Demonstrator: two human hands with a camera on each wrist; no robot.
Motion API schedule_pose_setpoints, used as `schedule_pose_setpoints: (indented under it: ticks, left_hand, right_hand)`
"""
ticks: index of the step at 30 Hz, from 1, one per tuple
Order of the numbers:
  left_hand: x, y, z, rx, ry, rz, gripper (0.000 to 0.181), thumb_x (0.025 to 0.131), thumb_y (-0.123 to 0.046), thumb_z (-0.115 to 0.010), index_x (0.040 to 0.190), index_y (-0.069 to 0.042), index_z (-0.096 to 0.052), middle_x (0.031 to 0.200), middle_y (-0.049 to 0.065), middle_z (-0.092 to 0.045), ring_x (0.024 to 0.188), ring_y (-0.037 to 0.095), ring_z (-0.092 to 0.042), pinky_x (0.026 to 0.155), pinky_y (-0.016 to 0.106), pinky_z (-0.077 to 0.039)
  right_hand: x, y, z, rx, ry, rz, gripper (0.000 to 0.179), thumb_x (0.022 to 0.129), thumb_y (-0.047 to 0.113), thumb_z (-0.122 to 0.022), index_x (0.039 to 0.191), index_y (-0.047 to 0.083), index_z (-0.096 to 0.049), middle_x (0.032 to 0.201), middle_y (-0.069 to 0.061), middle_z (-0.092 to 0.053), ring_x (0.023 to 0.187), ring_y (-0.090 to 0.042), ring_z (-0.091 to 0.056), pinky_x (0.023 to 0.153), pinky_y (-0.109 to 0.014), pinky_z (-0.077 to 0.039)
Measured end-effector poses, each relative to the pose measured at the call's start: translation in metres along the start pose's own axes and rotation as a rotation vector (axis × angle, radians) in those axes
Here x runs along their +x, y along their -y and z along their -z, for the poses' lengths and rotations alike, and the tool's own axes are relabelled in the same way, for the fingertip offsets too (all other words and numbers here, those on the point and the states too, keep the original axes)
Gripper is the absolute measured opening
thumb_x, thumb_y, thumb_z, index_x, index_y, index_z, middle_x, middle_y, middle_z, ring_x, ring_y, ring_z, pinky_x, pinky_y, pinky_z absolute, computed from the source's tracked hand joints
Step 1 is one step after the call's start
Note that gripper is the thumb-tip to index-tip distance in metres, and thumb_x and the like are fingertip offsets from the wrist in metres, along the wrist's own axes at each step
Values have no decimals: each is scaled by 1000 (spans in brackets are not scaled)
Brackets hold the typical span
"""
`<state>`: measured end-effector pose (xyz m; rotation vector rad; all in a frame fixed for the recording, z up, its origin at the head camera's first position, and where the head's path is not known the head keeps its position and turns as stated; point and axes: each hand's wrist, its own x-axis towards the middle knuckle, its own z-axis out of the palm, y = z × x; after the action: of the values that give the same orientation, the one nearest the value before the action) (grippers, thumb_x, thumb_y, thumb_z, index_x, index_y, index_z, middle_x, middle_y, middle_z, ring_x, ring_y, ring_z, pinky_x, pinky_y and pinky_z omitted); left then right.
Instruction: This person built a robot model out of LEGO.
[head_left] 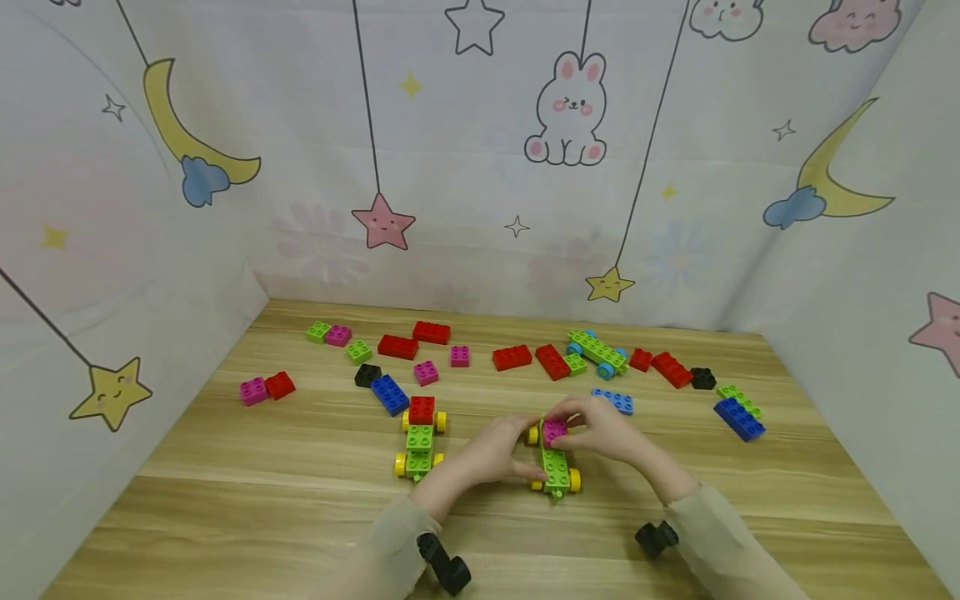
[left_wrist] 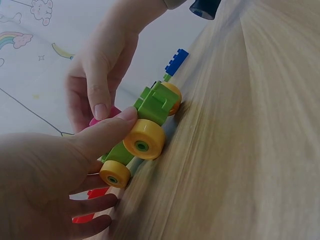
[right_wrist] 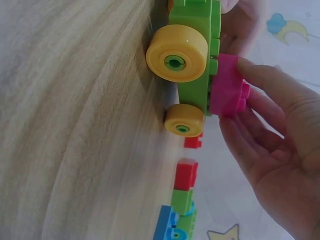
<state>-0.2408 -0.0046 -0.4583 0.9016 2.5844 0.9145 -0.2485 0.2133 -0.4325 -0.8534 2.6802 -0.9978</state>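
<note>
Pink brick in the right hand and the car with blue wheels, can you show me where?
Pink brick point(right_wrist: 225, 86): right wrist view, on its smooth side.
Car with blue wheels point(head_left: 597, 350): head view, on its green studded base.

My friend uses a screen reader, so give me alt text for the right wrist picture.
A right hand pinches a magenta block on a green toy base with yellow wheels, standing on a wooden table. The left hand shows partly behind it; red, green and blue blocks lie beyond, before a printed backdrop.
</note>
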Motion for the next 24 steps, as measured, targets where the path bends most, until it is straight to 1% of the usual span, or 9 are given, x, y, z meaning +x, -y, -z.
schedule_pose_setpoints:
  ticks: [6, 11, 18, 24]
  left_hand:
    - [-1, -1, 0, 0, -1, -1, 83, 80, -41, -80, 145, -2, -45, 147, 13, -50, 137, 30, -45, 113, 44, -37]
    - [0, -1, 0, -4, 3, 1, 83, 80, -41, -80, 145, -4, -45, 147, 12, -49, 137, 30, -44, 113, 45, -37]
    - [1, 0, 0, -16, 4, 4, 82, 80, -41, -80, 145, -4, -45, 147, 12, -49, 137, 30, -44, 113, 46, -37]
    - [-1, 0, 0, -19, 2, 8, 82, 80, -40, -80, 145, -4, -45, 147, 12, -49, 137, 30, -44, 113, 46, -37]
  right_hand:
    - [0, 2, 1, -10, 11, 0, 28, 86, 18, -76, 110, 5, -72, 107, -6, -71, 98, -20, -66, 86, -35, -57]
    - [0, 3, 1, -26, 6, -9, 28, 86, 19, -76, 110, 5, -73, 106, -5, -71, 97, -19, -65, 86, -36, -57]
    - [1, 4, 0, -24, 7, -34, 29, 86, 20, -76, 111, 5, -73, 105, -5, -71, 96, -18, -65, 87, -38, -57]
    - [2, 4, 0, -18, 27, -56, 30, 86, 20, -75, 113, 5, -73, 107, -6, -71, 98, -19, -64, 87, -38, -57]
